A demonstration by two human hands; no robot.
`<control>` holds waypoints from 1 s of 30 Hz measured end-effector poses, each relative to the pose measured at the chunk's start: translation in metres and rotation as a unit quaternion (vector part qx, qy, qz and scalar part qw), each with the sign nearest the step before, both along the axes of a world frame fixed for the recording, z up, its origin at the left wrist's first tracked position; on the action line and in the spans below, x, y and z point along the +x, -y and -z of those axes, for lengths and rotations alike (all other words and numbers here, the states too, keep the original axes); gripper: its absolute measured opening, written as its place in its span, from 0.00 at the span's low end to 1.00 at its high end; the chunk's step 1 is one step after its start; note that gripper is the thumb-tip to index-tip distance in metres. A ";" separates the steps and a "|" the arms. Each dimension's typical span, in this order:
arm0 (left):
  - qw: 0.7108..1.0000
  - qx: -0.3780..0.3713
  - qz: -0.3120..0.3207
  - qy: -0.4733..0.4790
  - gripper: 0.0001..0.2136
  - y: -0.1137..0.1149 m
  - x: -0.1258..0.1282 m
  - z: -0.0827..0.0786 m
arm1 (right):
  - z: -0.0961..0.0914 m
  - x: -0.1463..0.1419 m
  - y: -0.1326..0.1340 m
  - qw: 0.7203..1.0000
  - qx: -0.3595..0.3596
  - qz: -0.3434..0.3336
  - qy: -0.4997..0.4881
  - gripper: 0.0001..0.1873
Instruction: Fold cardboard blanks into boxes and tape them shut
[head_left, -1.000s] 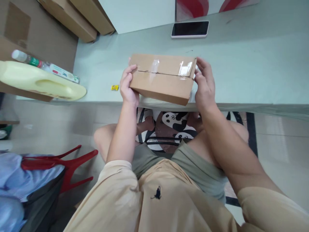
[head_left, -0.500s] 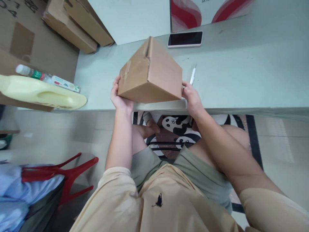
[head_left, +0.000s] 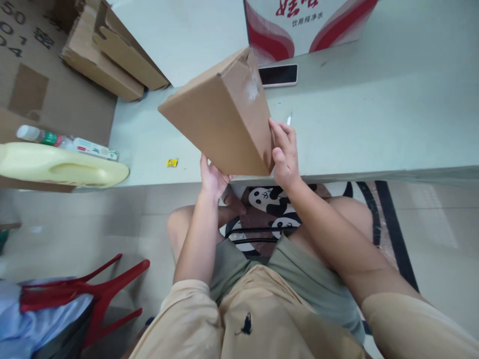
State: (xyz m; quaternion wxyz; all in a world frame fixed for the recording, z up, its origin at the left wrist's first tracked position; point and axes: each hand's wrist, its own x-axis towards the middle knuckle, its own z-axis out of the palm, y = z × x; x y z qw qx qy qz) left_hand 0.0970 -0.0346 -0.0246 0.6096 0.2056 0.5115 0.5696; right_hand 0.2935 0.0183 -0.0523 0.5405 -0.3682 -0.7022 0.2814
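Observation:
A closed brown cardboard box (head_left: 213, 117) is held tilted over the table's front edge, one corner toward the top of the view. My left hand (head_left: 214, 180) supports it from below, with part of the fingers hidden under the box. Against its right side rest the fingertips of my right hand (head_left: 286, 157), the thumb close to the lower right edge. A strip of clear tape shows on the upper right face. Just beyond my right fingers lies a slim white tool (head_left: 289, 118), mostly hidden. The phone (head_left: 281, 75) behind the box is partly covered by it.
On the pale table (head_left: 374, 124) lies a small yellow packet (head_left: 172, 162). To the left are a pale yellow bottle (head_left: 63, 164), a clear plastic bottle (head_left: 41, 135) and cartons (head_left: 108, 55). A red-and-white box (head_left: 307, 30) stands at the back. A red chair (head_left: 108, 289) is at lower left.
The box has been turned and tipped, so a different large face shows. My left hand has shifted from its left side to underneath. The yellow packet has come into sight.

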 end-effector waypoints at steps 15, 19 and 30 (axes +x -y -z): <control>0.968 -0.064 0.077 -0.229 0.15 0.000 0.013 0.015 | -0.025 0.007 0.000 0.992 -0.064 -0.009 -0.107 0.32; 0.925 0.030 -0.053 -0.374 0.15 0.011 0.012 0.006 | -0.027 0.006 -0.001 0.992 -0.062 -0.042 -0.106 0.31; 0.724 0.356 0.068 -0.587 0.29 -0.032 -0.007 -0.031 | -0.035 0.022 -0.009 0.992 -0.123 0.005 -0.003 0.25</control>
